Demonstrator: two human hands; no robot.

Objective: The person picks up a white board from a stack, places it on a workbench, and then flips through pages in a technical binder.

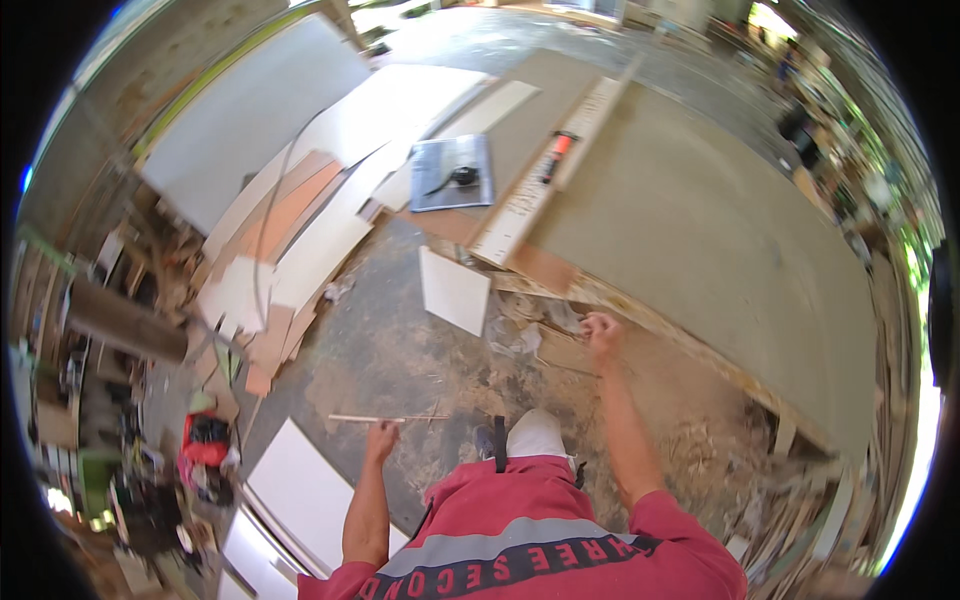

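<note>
My left hand (382, 440) was curled right at a thin stick (352, 417), seen against the grey floor (380, 300); couldn't tell if the fingers gripped it. Right hand (602, 336) was half-curled by the edge of the table (700, 220), couldn't tell if holding anything. Further out, a long pale board (515, 215) lay there, orange-and-black tool (558, 155) on top.

Red short-sleeved shirt (540, 490); grey stripe (525, 530) beside a black band (460, 578) with printed lettering

A large pale panel (255, 115) is seen upper left, a red-and-black bundle (205, 452) lower left, wood scraps (832, 515) lower right.
</note>
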